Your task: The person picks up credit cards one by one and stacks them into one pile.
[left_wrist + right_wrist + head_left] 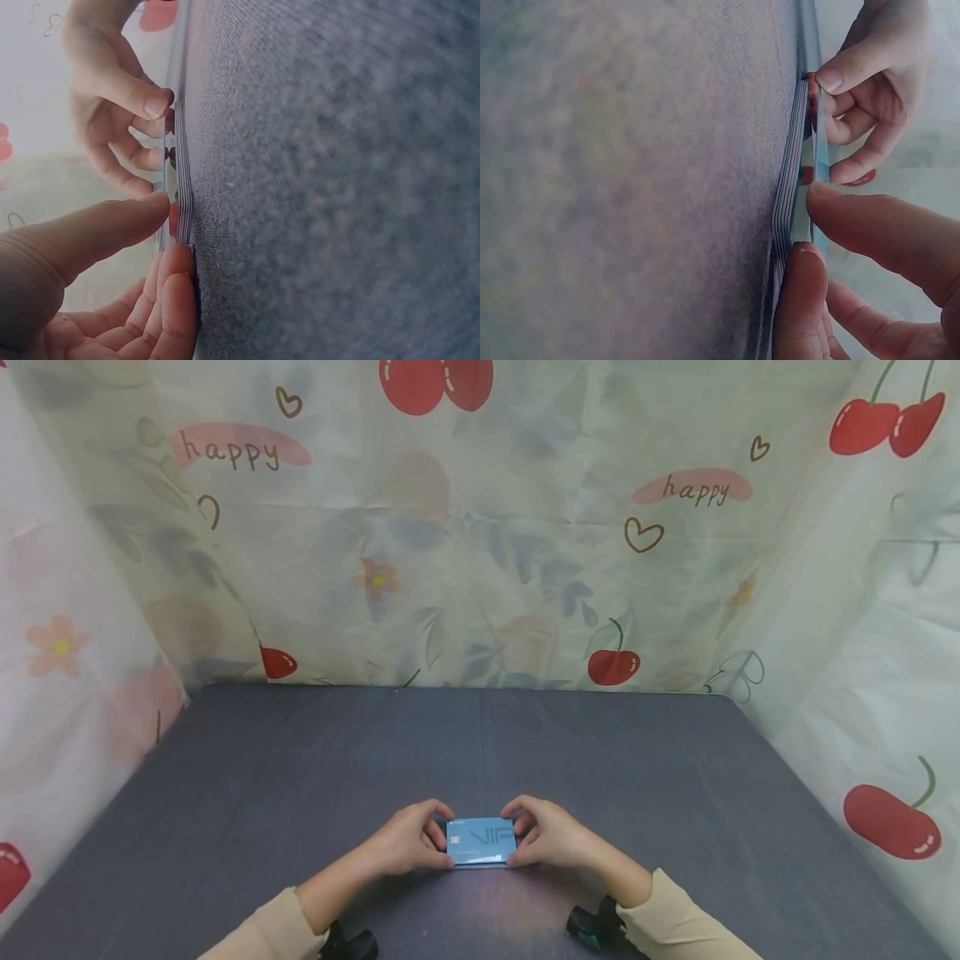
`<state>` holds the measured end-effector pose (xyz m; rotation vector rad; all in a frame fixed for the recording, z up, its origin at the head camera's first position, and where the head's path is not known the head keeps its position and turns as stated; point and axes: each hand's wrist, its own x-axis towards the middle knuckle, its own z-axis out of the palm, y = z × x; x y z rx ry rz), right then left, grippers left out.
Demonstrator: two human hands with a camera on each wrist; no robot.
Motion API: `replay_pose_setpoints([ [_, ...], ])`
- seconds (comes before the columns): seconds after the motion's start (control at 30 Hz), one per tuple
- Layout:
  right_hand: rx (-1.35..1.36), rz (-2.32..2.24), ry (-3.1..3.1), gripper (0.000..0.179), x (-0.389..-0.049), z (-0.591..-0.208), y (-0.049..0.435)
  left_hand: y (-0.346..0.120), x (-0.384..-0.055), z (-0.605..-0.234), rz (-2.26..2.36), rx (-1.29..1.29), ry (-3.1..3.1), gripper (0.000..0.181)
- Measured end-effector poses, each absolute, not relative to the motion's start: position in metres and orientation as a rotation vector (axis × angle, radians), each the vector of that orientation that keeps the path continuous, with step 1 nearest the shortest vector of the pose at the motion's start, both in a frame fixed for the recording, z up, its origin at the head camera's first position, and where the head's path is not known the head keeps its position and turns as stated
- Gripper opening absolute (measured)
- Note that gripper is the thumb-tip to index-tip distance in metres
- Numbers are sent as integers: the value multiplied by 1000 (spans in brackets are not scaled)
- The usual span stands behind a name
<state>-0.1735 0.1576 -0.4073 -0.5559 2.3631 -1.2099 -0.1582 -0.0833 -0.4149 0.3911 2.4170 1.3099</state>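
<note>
A light blue card [480,841] with "VIP" lettering and a chip lies face up between both hands. My left hand [416,839] pinches its left end, thumb at the near corner and fingers at the far one. At the right end, my right hand [551,835] grips it the same way. From the right wrist, the card [822,150] appears edge-on, a small gap apart from a stack of cards [786,187] on the table. That same stack [184,172] shows as thin layered edges in the left wrist view, with some left fingers beside it.
A dark grey cloth-covered table [480,743] spreads around the hands. Behind it hangs a pale curtain [480,568] printed with cherries, flowers and "happy"; similar sheets flank both sides. Black straps with devices [596,928] sit at the wrists.
</note>
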Motion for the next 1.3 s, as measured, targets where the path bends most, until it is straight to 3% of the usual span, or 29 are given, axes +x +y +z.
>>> replay_pose_setpoints([
  [1.3,-492,-1170,2336,49,-175,-409,157,-79,-156,-411,1238,366,2472,55],
])
